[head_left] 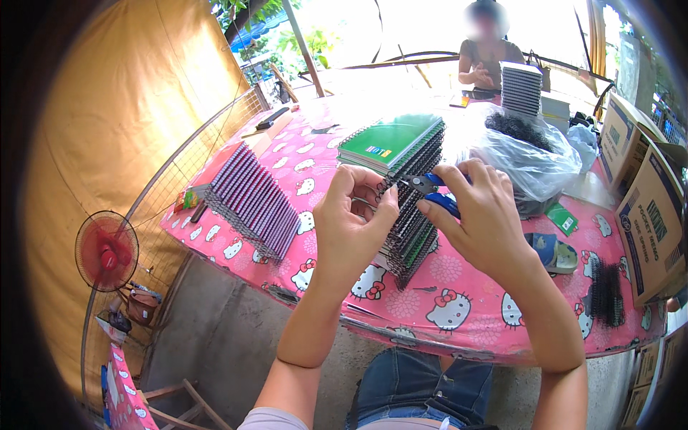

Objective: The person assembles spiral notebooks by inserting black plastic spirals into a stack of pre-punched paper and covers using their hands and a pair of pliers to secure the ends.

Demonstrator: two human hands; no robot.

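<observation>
A tall stack of spiral notebooks (pixel 390 140), the top one with a green cover, stands on the table in front of me. Its black spiral coils (pixel 414 233) face my side. My left hand (pixel 344 226) is closed at the near corner of the top notebook, thumb and forefinger pinching the end of its coil; the exact grip is partly hidden. Blue-handled cutting pliers (pixel 446 202) are in my right hand (pixel 484 215), with their metal jaws at that same coil end, close to my left fingertips.
To the left leans a second notebook stack (pixel 251 201). At right are a plastic bag of black coils (pixel 530 161), a slipper (pixel 552 252), loose coils (pixel 607 294) and cardboard boxes (pixel 652 222). A person (pixel 487 61) sits across the pink table (pixel 459 337). A red fan (pixel 107 251) stands left.
</observation>
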